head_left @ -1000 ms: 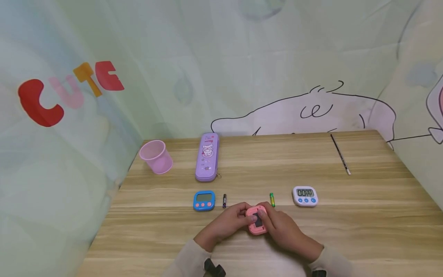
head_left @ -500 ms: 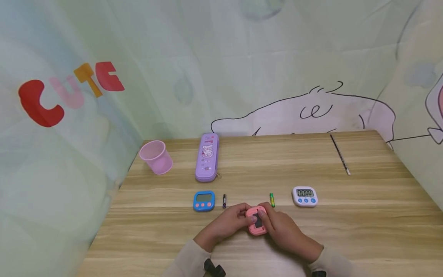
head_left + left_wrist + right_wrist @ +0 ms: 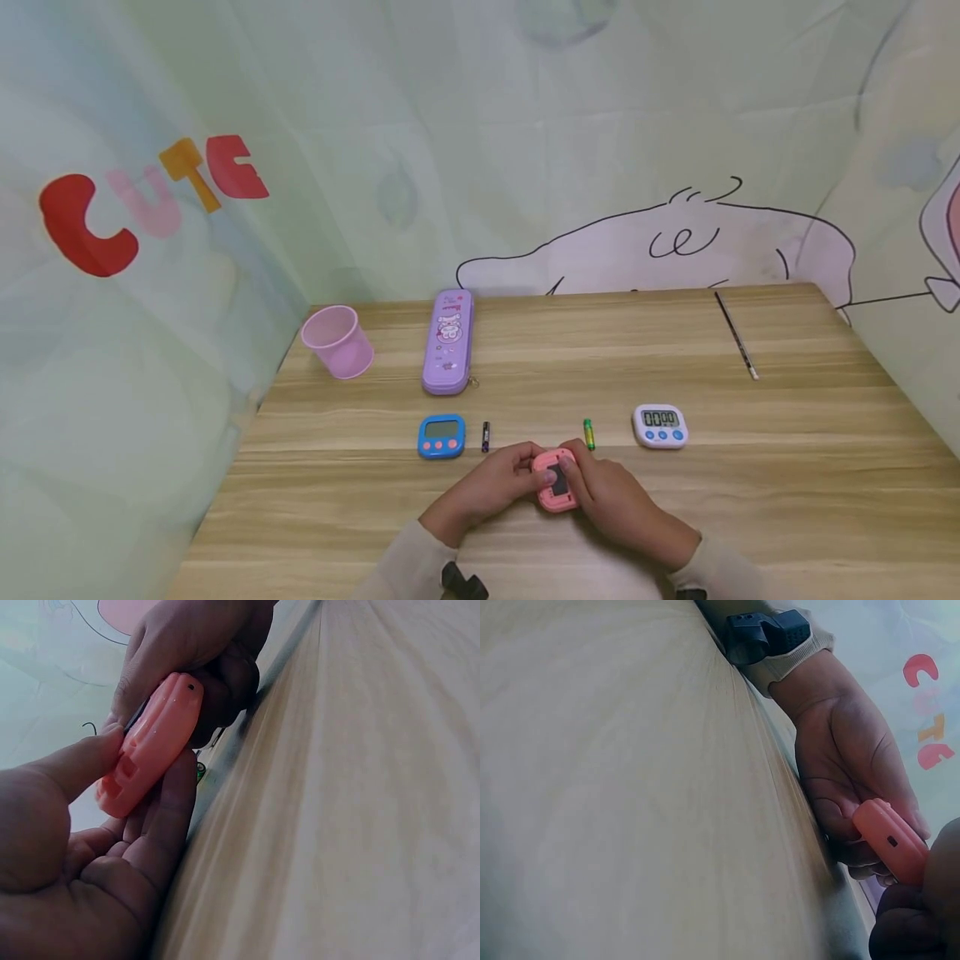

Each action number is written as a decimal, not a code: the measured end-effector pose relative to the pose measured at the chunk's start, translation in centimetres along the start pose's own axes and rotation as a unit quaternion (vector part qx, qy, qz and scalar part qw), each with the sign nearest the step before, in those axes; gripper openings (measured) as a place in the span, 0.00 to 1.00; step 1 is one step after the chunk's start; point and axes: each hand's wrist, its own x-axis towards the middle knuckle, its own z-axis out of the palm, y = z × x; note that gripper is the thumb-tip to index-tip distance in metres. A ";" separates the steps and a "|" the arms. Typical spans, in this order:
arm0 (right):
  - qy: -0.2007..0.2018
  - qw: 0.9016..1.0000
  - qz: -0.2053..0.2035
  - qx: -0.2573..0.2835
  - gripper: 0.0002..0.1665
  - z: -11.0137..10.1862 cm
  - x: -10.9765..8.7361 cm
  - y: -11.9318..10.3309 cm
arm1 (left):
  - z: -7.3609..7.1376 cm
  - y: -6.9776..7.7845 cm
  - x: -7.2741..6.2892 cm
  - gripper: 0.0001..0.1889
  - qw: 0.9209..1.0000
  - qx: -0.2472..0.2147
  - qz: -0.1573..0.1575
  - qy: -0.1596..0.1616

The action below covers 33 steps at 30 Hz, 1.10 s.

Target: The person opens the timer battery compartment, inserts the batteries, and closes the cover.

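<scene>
Near the table's front, a pink digital timer (image 3: 557, 500) is held between both hands, above the wood. My left hand (image 3: 487, 493) grips its left side, thumb on the face with a dark rectangle. From the right, my right hand (image 3: 621, 504) holds the other side, its thumb pressing that dark area. The left wrist view shows the timer's edge (image 3: 161, 746) tilted, with small notches. Just beyond the hands lie a green battery (image 3: 588, 434) and a black battery (image 3: 486, 437). A blue timer (image 3: 441, 437) rests at left, a white timer (image 3: 660, 427) at right.
A purple pencil case (image 3: 448, 342) and a pink cup (image 3: 341, 343) stand at the back left of the wooden table (image 3: 337, 517). Toward the back right lies a dark pencil (image 3: 737, 335). Printed cloth (image 3: 420, 125) hangs behind the table and along its sides.
</scene>
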 end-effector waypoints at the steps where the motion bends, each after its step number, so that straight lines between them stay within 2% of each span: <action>1: 0.001 1.000 -0.001 0.000 0.10 0.0 0.0 0.0 | 0.0 0.0 0.0 0.14 1.000 -0.001 0.000 -0.001; 11: -0.003 1.000 -0.008 0.001 0.10 -0.2 -0.1 -0.1 | 0.0 0.2 -0.2 0.14 1.000 0.003 -0.003 -0.003; 19: -0.009 1.000 0.004 0.001 0.13 -0.1 -0.1 0.1 | 0.0 0.2 -0.2 0.15 1.000 -0.001 -0.002 -0.006; 28: 0.014 0.999 0.031 0.034 0.16 0.2 -0.1 0.2 | 0.0 0.1 -0.1 0.13 1.000 -0.008 -0.002 -0.002; 33: 0.024 0.999 0.033 0.012 0.14 0.5 0.0 0.2 | 0.0 0.1 -0.1 0.12 1.000 -0.017 -0.004 -0.001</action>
